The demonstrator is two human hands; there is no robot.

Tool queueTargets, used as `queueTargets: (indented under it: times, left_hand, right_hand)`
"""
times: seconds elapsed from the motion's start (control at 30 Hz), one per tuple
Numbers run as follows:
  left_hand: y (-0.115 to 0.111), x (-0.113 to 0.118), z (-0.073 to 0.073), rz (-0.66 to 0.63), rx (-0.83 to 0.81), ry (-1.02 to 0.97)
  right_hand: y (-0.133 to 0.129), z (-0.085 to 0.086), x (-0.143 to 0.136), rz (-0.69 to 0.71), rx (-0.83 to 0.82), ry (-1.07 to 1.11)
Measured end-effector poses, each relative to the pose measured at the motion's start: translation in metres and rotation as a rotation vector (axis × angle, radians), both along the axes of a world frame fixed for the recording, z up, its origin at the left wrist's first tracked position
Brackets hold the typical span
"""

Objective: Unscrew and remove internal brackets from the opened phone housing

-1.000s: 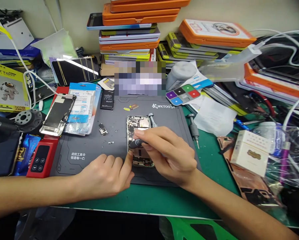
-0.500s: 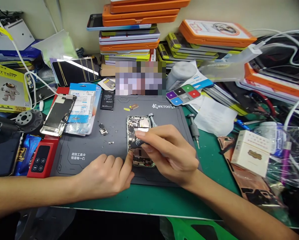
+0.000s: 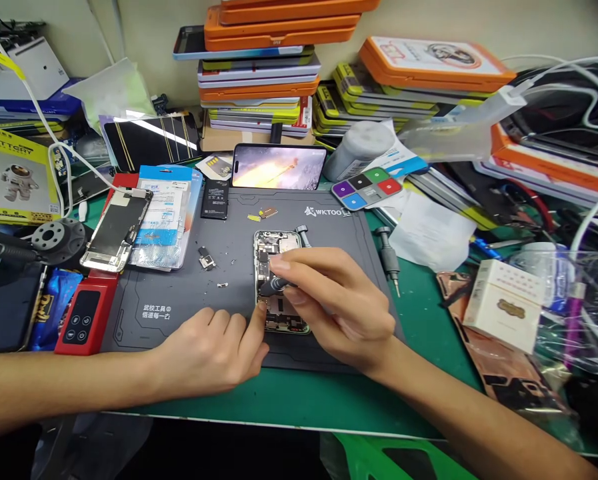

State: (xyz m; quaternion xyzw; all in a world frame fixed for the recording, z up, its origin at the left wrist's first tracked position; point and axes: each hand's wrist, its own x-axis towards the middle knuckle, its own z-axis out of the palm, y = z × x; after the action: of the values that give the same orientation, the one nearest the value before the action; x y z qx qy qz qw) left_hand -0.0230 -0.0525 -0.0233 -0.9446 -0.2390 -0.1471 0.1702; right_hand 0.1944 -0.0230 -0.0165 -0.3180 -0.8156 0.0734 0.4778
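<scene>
An opened phone (image 3: 283, 241) lies on the dark grey work mat (image 3: 179, 353) with its inner parts exposed. My right hand (image 3: 341, 303) is closed in a pinch around a dark-handled screwdriver (image 3: 275, 285), tilted over the phone's left half. Its tip is too small to make out. My left hand (image 3: 219, 350) is curled, with its index fingertip touching the phone's lower left edge; the inside of this hand is hidden. Left of the phone are a small metal-and-black part (image 3: 206, 259) and a tiny bracket (image 3: 222, 285). A black battery (image 3: 215, 200) lies farther back.
A lit phone (image 3: 279, 167) leans at the back before stacked boxes (image 3: 259, 87). On the right lie a grey screwdriver (image 3: 389, 260), a coloured pad (image 3: 367, 189) and a white carton (image 3: 503, 303). At left are a detached screen (image 3: 119, 230) and a red device (image 3: 86, 317).
Both hands stay nearly in place over the phone, and the screwdriver shifts only slightly. The back area that was pixelated now shows the lit phone with a bright picture.
</scene>
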Motion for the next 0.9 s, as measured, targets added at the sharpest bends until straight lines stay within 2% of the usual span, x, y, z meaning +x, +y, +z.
queueTargets:
  times: [0.3,0.47,0.67,0.9]
  left_hand:
    - [0.0005,0.0007,0.0006,0.007,-0.004,-0.005]
    - [-0.0009,0.0002,-0.0003,0.017,-0.005,-0.002]
    - [-0.0028,-0.0001,-0.0010,0.037,-0.008,0.001]
    - [-0.0011,-0.0001,0.0003,0.030,-0.034,0.033]
  right_hand:
    - [0.0001,-0.0015,-0.0007,0.048,-0.005,0.001]
    - [0.0013,-0.0013,-0.0005,-0.003,0.010,-0.021]
    - [0.0027,-0.0062,-0.0017,0.046,-0.010,0.004]
    - [0.0015,-0.0051,0.0005,0.145,-0.112,0.012]
